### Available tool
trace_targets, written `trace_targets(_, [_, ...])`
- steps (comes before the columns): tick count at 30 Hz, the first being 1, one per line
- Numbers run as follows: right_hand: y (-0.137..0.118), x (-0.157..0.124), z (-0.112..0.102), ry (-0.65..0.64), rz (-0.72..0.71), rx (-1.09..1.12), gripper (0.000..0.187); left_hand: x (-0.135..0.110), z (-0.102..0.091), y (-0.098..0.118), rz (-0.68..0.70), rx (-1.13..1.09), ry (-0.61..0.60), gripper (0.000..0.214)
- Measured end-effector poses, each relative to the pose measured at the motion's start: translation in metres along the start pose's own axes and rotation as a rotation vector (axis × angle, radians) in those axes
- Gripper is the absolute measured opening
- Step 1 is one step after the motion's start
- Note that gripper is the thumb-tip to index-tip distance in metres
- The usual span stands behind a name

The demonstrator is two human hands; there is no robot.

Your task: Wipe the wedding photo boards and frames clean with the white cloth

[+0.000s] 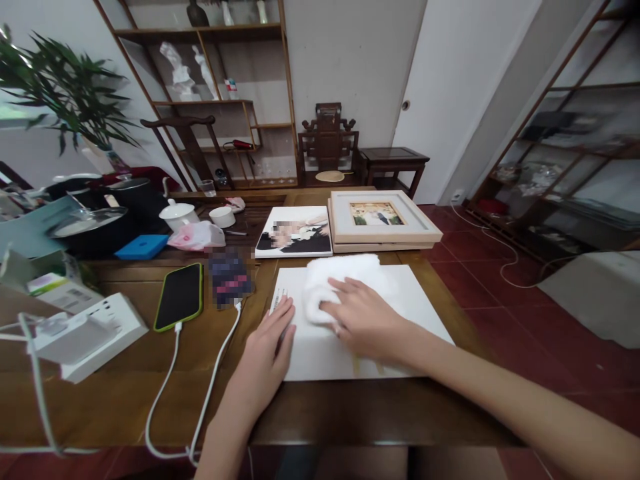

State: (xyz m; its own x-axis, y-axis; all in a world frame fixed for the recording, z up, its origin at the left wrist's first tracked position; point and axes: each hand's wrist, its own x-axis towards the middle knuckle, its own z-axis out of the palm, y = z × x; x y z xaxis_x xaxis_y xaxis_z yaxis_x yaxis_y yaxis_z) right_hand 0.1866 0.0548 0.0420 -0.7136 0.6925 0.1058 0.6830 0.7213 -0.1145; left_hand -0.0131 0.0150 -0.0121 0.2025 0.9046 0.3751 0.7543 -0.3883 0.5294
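Note:
A white panel lies flat on the wooden table in front of me. My right hand lies on top of a white cloth, pressing it onto the panel with its fingers laid flat and close together. My left hand rests flat on the panel's left edge, fingers stretched out, holding nothing.
Behind the panel lie a photo print and stacked picture frames. To the left are a phone in a green case on a white cable, a second device, white boxes, pots and cups. Shelves stand behind and at right.

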Motion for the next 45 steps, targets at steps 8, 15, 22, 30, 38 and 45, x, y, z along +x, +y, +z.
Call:
trace_targets(8, [0.001,0.064,0.002,0.028,-0.082,0.005,0.026,0.001,0.0,0.0,-0.009,0.023,0.014,0.038])
trace_targets(15, [0.038,0.021,-0.011,-0.011,0.087,-0.029,0.028,0.0,-0.001,0.0,-0.007,0.023,-0.002,0.038])
trace_targets(22, [0.081,-0.053,-0.006,-0.003,0.278,-0.088,0.028,0.001,0.001,-0.003,0.002,0.018,0.018,0.038])
trace_targets(30, [0.04,-0.109,-0.003,0.075,0.001,0.009,0.028,0.001,0.001,-0.001,0.012,0.046,0.022,0.037])
trace_targets(38, [0.0,-0.147,-0.022,-0.016,0.014,0.035,0.034,0.001,0.001,-0.002,0.017,0.066,0.016,0.039])
trace_targets(45, [0.08,-0.076,-0.005,0.069,0.108,0.026,0.028,0.001,-0.001,-0.003,0.026,0.068,0.008,0.04])
